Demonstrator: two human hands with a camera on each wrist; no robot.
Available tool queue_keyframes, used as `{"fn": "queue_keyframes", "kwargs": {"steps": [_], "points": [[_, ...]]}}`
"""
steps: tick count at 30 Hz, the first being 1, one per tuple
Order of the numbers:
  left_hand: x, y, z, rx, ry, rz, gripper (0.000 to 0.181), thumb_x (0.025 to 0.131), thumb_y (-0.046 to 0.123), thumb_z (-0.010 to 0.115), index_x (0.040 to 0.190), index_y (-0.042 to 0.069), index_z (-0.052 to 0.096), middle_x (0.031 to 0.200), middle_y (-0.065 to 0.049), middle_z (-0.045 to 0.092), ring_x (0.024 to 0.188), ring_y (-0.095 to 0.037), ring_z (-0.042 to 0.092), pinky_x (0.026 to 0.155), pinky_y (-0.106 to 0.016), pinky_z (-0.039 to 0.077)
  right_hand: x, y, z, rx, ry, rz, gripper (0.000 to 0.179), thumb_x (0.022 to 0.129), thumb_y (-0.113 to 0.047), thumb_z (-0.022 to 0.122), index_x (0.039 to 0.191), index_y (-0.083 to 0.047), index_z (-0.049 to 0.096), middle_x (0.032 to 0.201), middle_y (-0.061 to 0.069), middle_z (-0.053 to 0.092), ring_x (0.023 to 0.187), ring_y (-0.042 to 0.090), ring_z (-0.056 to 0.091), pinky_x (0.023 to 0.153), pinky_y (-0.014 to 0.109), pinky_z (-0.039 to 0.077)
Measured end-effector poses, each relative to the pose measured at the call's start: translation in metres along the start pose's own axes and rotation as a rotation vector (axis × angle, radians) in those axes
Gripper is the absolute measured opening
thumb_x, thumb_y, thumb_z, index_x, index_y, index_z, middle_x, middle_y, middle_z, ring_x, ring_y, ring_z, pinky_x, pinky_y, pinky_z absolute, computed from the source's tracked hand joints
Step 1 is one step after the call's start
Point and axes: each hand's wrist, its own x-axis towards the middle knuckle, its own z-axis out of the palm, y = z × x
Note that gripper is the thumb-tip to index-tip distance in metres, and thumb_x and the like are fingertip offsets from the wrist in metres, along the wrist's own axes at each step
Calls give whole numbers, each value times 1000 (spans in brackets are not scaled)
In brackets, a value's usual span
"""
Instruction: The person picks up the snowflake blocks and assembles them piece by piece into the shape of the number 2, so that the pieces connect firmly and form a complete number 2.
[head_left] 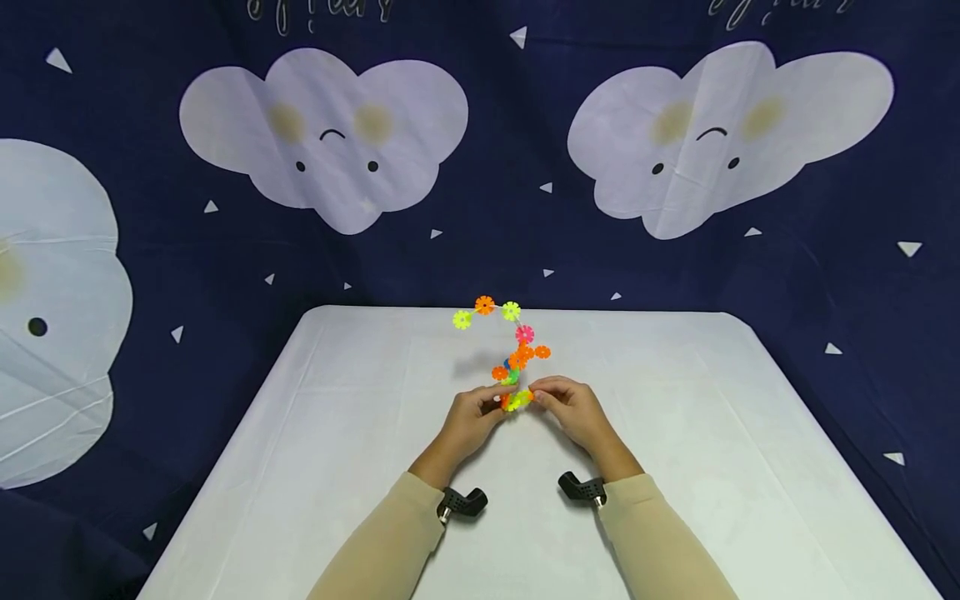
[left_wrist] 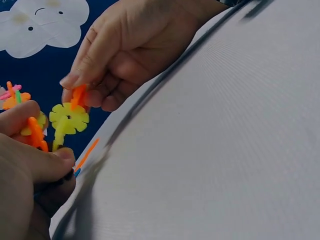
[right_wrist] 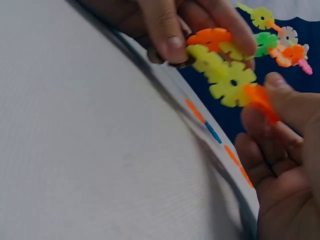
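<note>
Both hands hold a chain of slotted plastic flower-shaped discs over the table. My left hand (head_left: 467,421) grips it between thumb and fingers, near an orange disc (right_wrist: 210,37) and a yellow disc (right_wrist: 200,59). From there a further yellow disc (left_wrist: 75,120) reaches across the gap between the hands. With thumb and index finger, my right hand (head_left: 577,412) pinches an orange disc (right_wrist: 260,100) whose edge meets that yellow disc. Part of the chain is hidden behind the left fingers. Beyond them rise a green disc (right_wrist: 265,44) and a pink disc (head_left: 525,333).
The white table (head_left: 360,500) spreads around the hands. Orange and blue discs (right_wrist: 213,132), seen edge-on, lie on it beyond the hands. Behind hangs a dark blue cloth (head_left: 510,242) with printed clouds. Each wrist wears a black camera mount (head_left: 463,502).
</note>
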Motion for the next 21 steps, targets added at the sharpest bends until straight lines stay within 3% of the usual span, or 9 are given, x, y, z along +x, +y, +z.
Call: {"fn": "queue_keyframes", "kwargs": {"steps": [3, 6, 11, 14, 18, 21], "points": [[0, 2, 0, -62, 3, -35, 44, 91, -11, 76, 130, 9, 76, 120, -10, 74, 90, -15, 65, 77, -27, 55, 0, -1, 0, 87, 27, 55, 20, 103, -9, 70, 116, 4, 76, 114, 18, 74, 97, 36, 71, 83, 34, 60], [0, 3, 0, -103, 4, -60, 46, 92, -12, 75, 132, 9, 75, 114, -11, 74, 90, -16, 65, 74, -27, 54, 2, -2, -1, 106, 109, 111, 26, 107, -15, 65, 120, 6, 74, 118, 19, 73, 101, 36, 70, 87, 33, 58], [1, 2, 1, -119, 16, -78, 47, 91, -13, 74, 133, 10, 75, 108, -12, 73, 88, -15, 63, 73, -24, 52, 10, 2, -4, -96, 243, 183, 26, 107, -19, 66, 117, 3, 75, 114, 16, 74, 101, 30, 66, 87, 33, 53], [1, 1, 1, -130, 23, -87, 47, 91, -14, 74, 132, 10, 75, 108, -13, 73, 87, -15, 62, 72, -24, 51, 20, 7, -4, -251, 191, 171, 28, 105, -18, 68, 122, 3, 74, 118, 19, 71, 109, 34, 64, 95, 44, 51], [1, 0, 2, -141, 28, -98, 48, 91, -13, 74, 132, 11, 75, 105, -14, 72, 86, -16, 62, 72, -24, 51, 35, 13, -4, -464, 51, 81, 37, 104, -13, 64, 136, 6, 65, 137, 25, 61, 129, 44, 53, 109, 56, 38], [0, 1, 3, -143, 27, -110, 49, 90, -13, 74, 132, 12, 75, 99, -14, 71, 83, -16, 60, 70, -24, 50, 47, 13, -5, -574, -30, 91, 48, 104, -12, 61, 149, 2, 54, 154, 25, 48, 137, 52, 39, 108, 64, 30]]}}
